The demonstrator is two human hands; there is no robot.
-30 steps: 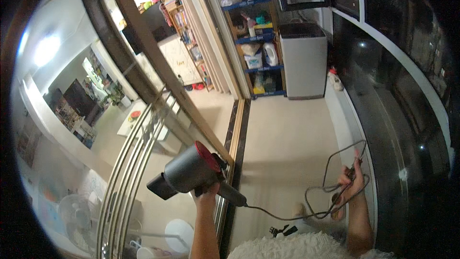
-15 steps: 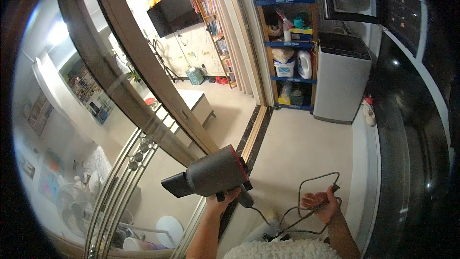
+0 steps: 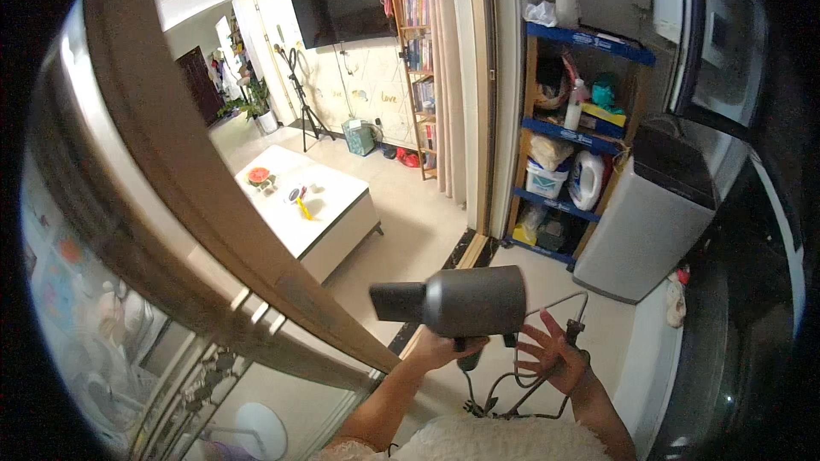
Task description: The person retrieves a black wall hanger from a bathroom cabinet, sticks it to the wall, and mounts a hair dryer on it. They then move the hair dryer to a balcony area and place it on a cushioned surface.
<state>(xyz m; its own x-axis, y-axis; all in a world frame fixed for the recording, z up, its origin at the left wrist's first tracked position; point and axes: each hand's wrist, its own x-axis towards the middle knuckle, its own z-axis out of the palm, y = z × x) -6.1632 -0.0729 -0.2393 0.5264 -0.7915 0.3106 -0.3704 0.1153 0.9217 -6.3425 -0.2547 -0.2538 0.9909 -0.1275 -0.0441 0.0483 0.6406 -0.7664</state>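
Note:
A dark grey hair dryer (image 3: 475, 300) with a flat nozzle aimed left is held up in front of me. My left hand (image 3: 446, 348) is closed round its handle, which the palm and fingers partly hide. To the right of the dryer, my right hand (image 3: 555, 358) has its fingers spread. The dryer's dark cord (image 3: 489, 394) hangs in loops below the handle and round the right hand, with a plug-like end (image 3: 576, 329) beside that hand. Whether the right palm bears on the cord I cannot tell.
A sliding door frame (image 3: 248, 248) stands at my left. Beyond the threshold is a white low table (image 3: 295, 226) with a watermelon piece (image 3: 258, 176). A blue-shelved rack (image 3: 555, 201) and a grey washing machine (image 3: 645, 222) stand ahead right.
The view has turned left, toward the room. The hair dryer has shifted right in view and levelled, closer to the right hand. My right fingers have spread wider.

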